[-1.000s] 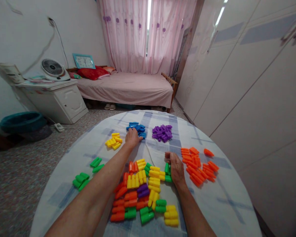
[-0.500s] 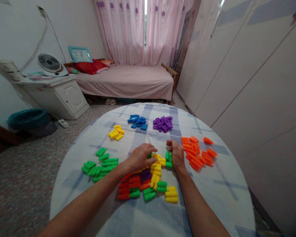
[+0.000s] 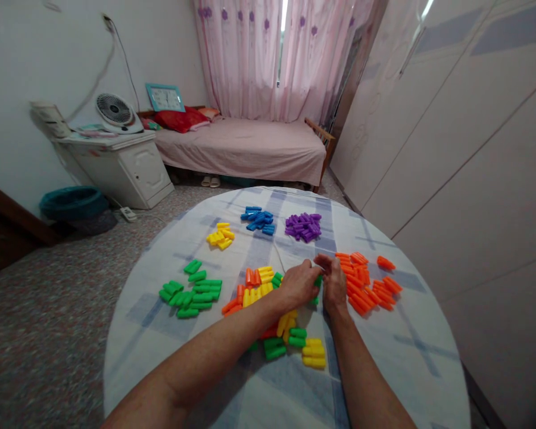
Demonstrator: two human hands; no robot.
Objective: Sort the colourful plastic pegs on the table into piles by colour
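Observation:
A flat patchwork of short plastic tubes in yellow (image 3: 259, 294), orange and green lies in the middle of the table, partly covered by my left forearm. At its right end, green tubes (image 3: 318, 282) show between my two hands. My left hand (image 3: 300, 282) reaches over the patchwork, its fingers bent down and closed on these green tubes; the fingertips are partly hidden. Beside them my right hand (image 3: 335, 282) rests on its edge, fingers loosely curved toward the left fingertips. Nearer me lie a green pair (image 3: 297, 337) and a yellow group (image 3: 314, 353).
Around the patchwork lie loose piles: green (image 3: 192, 297), yellow (image 3: 221, 236), blue (image 3: 259, 220), purple (image 3: 303, 227) and orange (image 3: 361, 283). A checked cloth (image 3: 411, 369) covers the round table. Beyond are a bed (image 3: 259, 143) and a wardrobe (image 3: 464, 131).
My left hand has moved right, from the yellow tubes to the green ones beside my right hand. More of the patchwork's far left now shows. The camera view has shifted slightly.

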